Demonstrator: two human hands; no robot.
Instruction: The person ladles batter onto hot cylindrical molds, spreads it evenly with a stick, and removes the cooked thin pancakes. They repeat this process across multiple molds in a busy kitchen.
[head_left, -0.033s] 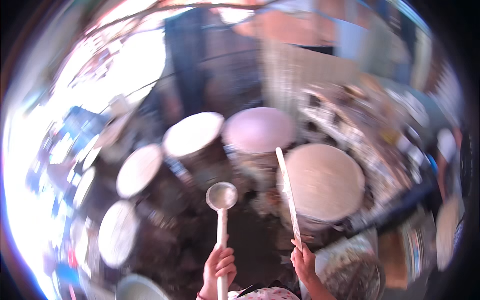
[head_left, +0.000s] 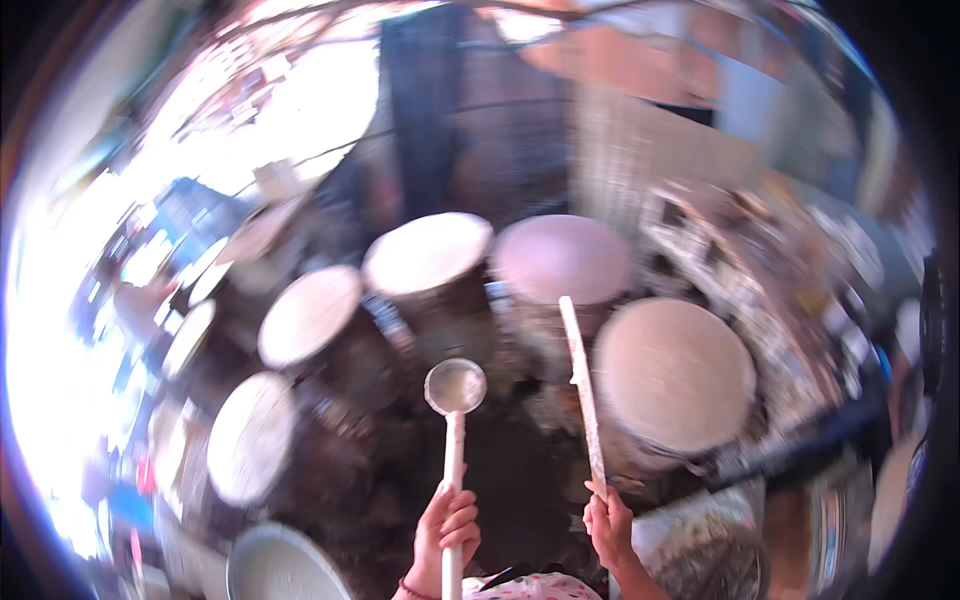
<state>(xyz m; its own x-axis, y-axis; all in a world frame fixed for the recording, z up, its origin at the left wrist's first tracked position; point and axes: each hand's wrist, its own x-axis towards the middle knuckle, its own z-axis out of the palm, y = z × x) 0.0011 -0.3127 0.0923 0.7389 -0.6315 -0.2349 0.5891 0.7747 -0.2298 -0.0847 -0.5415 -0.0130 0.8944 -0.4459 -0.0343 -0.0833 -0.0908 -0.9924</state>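
Note:
My left hand (head_left: 449, 528) is wrapped round the long pale handle of a ladle (head_left: 453, 470), held upright with its round bowl at the top. Some whitish residue shows in the bowl. On the other side my right hand (head_left: 608, 522) grips a thin flat wooden stick (head_left: 584, 400) near its lower end, its tip pointing up and slightly left. In the picture that tip lies over the edge between a pinkish round disc (head_left: 563, 258) and a larger beige round disc (head_left: 675, 375). I cannot tell whether it touches either.
More white discs (head_left: 428, 252) on dark rounded bases curve round to the left, including a nearer one (head_left: 252, 440). A grey basin (head_left: 285, 570) stands at the lower left. At right are a clear plastic bag (head_left: 700, 540) and a rough pale ledge (head_left: 745, 300) with clutter.
The view has swung left, so the discs and background sit further right in the picture. Both hands keep their hold on the ladle and the stick.

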